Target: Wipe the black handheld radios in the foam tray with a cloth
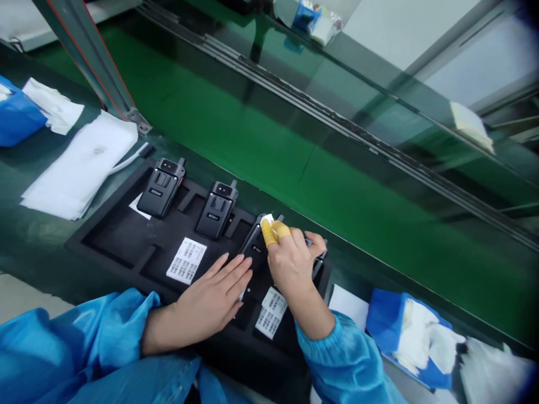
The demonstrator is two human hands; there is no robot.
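Observation:
A black foam tray [122, 235] holds three black handheld radios in a row. My left hand [210, 300] lies flat on the tray, fingers stretched out, its fingertips against the lower end of the third radio [254, 247]. My right hand [292, 261] is closed over that radio's top, and its two yellow-capped fingers pinch a small white wipe [266, 220] against it. The other two radios [161, 188] [217, 209] sit untouched to the left. White barcode labels [187, 260] [270, 312] lie on the tray.
A green conveyor belt [295, 146] runs behind the tray. A stack of white sheets [80, 165] lies at the left. Blue boxes of white wipes stand at the far left [17, 115] and at the right [415, 336]. A grey metal post [90, 56] rises at the upper left.

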